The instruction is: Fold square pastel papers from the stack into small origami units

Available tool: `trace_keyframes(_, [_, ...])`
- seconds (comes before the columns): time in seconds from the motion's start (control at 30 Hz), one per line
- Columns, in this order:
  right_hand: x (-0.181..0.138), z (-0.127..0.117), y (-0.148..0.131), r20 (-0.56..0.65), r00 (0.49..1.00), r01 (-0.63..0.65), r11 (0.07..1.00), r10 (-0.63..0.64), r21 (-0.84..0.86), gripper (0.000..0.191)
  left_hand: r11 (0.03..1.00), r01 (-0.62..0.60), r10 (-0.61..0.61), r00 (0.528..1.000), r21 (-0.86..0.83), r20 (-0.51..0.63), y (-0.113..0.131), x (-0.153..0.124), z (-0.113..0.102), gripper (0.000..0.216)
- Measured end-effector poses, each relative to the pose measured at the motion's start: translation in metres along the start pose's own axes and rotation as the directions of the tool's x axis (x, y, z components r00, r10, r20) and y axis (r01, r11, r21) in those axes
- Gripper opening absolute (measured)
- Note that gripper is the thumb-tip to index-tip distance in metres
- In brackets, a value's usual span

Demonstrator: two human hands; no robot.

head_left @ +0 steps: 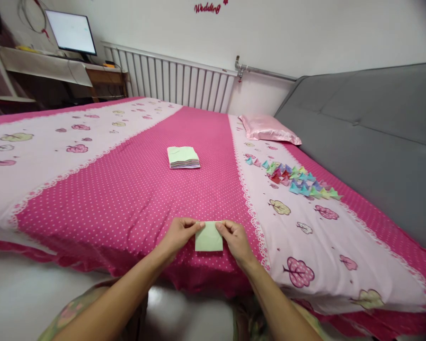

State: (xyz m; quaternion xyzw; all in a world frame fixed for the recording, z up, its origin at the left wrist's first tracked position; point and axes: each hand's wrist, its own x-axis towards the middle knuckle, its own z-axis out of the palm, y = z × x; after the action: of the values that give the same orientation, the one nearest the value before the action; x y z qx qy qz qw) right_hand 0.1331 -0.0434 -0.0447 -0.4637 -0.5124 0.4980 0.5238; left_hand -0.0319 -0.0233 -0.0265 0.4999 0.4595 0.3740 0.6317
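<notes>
A pale green square of paper (pixel 209 237) lies on the pink dotted bedsheet (pixel 128 189) near the bed's front edge. My left hand (pixel 180 233) pinches its upper left corner with closed fingers. My right hand (pixel 235 237) pinches the upper right corner in the same way. Farther back on the sheet sits a stack of coloured paper squares (pixel 183 157) with a green sheet on top. To the right lies a cluster of several folded paper shapes (pixel 295 181) in blue, green, red and yellow.
A pink pillow (pixel 268 129) rests at the head of the bed beside a grey padded headboard (pixel 376 137). A white radiator (pixel 173 80) lines the far wall. A monitor (pixel 71 32) stands on a desk at the far left.
</notes>
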Motion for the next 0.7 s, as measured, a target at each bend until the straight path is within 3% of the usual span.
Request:
trace_keyframes(0.07, [-0.0007,0.0019,-0.0003,0.044,0.999,-0.029,0.997,0.026,0.066,0.020,0.999,-0.002,0.002,1.000,-0.044,-0.002,0.0014,-0.0007,-0.0004,0.032])
trace_keyframes(0.2, [-0.0025,0.0058,0.0021,0.130,0.987,-0.101,0.992,0.091,0.074,0.032,0.993,-0.050,0.044,0.997,-0.106,-0.066,0.0031,-0.0001,-0.0019,0.032])
trace_keyframes(0.43, [-0.0009,0.0025,-0.0003,-0.012,0.990,-0.136,0.987,0.137,0.086,0.028,0.990,-0.070,0.054,0.991,-0.125,-0.125,0.0048,0.0008,-0.0036,0.025])
trace_keyframes(0.57, [-0.0005,0.0011,-0.0038,-0.091,0.988,-0.106,0.980,0.122,0.171,0.026,0.982,-0.015,-0.002,0.996,-0.189,-0.086,0.0034,0.0002,-0.0024,0.032])
trace_keyframes(0.7, [-0.0021,0.0033,-0.0030,-0.031,0.993,-0.106,0.968,0.116,0.227,0.025,0.988,0.040,-0.035,0.999,-0.152,0.033,0.0004,-0.0018,0.0012,0.032])
